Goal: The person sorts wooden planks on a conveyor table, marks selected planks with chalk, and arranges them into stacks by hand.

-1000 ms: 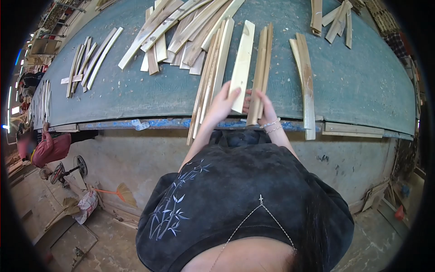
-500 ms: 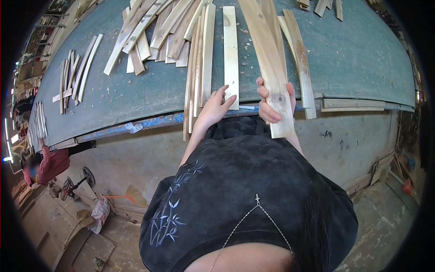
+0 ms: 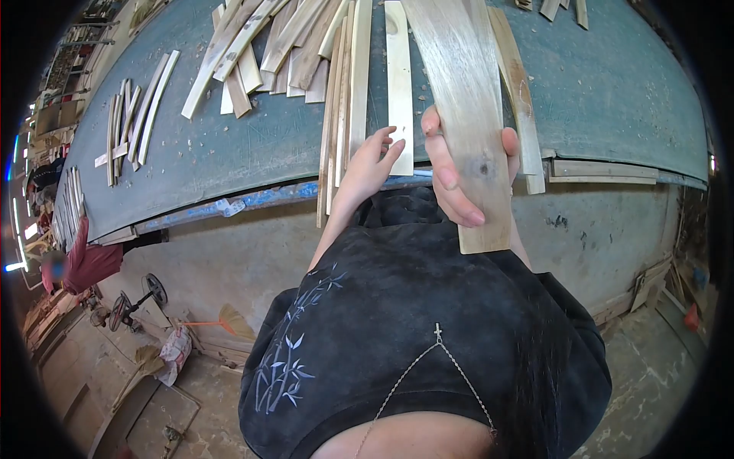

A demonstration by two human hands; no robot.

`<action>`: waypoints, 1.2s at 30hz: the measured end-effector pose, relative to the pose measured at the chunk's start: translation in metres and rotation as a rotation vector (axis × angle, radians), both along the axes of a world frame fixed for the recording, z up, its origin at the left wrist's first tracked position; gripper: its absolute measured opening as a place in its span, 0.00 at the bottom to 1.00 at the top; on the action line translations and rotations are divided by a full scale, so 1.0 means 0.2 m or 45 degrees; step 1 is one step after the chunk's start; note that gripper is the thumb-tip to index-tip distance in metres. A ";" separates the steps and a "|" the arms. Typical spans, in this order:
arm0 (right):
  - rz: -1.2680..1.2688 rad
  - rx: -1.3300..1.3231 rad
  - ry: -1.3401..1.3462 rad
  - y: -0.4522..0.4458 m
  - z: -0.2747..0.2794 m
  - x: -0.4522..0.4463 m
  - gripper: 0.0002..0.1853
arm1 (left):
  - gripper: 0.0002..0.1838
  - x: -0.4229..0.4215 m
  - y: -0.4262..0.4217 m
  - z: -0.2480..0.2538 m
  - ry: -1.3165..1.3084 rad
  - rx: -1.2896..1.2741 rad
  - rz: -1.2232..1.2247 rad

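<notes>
My right hand is wrapped round a wide wooden strip with a dark knot, raised close to the camera and pointing away from me. Behind it another strip partly shows. My left hand has its fingers apart, with the fingertips by the near end of a pale strip lying on the green table. Just left of that strip, a row of narrow strips hangs over the table's near edge. To the right of the raised wood lies a brown-stained strip.
A heap of loose strips lies at the far left-centre, with a smaller group further left. Boards sit along the right table edge. At the far left a person in red reaches to the table beside more strips.
The pale strip has been let go by my left hand and now lies on the table. My right hand has lifted its wood nearer the camera, showing the broad face.
</notes>
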State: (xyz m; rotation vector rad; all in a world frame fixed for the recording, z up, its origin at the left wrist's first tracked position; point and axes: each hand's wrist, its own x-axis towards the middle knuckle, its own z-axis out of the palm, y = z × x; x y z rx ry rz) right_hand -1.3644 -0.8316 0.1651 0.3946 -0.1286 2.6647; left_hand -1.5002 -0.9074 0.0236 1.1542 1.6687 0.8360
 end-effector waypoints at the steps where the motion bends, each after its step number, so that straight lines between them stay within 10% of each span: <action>1: -0.060 0.072 -0.050 0.00 -0.03 -0.01 0.33 | 0.25 0.01 0.00 0.03 -0.215 0.037 0.021; 3: -0.115 0.146 -0.098 0.01 -0.05 -0.02 0.34 | 0.26 0.03 -0.01 0.13 -0.428 0.078 0.046; 9: -0.183 0.629 -1.670 0.16 -0.45 0.04 0.31 | 0.34 0.05 0.04 0.32 -1.642 -0.369 -0.083; 17: 0.324 0.827 -1.925 0.31 -0.69 0.39 0.41 | 0.26 0.13 0.07 0.15 -0.906 -0.545 -0.117; 20: -1.081 2.087 -3.394 0.17 -0.78 0.41 0.23 | 0.24 0.05 0.04 0.18 -0.971 -0.383 -0.001; 23: -1.529 2.155 -2.609 -0.12 -0.61 0.35 0.17 | 0.23 -0.03 0.00 0.26 -1.177 -0.399 -0.003; 25: -1.050 2.308 -2.307 -0.31 -0.74 0.35 0.17 | 0.23 -0.03 -0.04 0.27 -1.160 -0.413 -0.019; 36: -1.211 2.802 -2.386 -0.54 -1.11 0.21 0.20 | 0.22 0.03 -0.30 0.36 -1.285 -0.484 0.032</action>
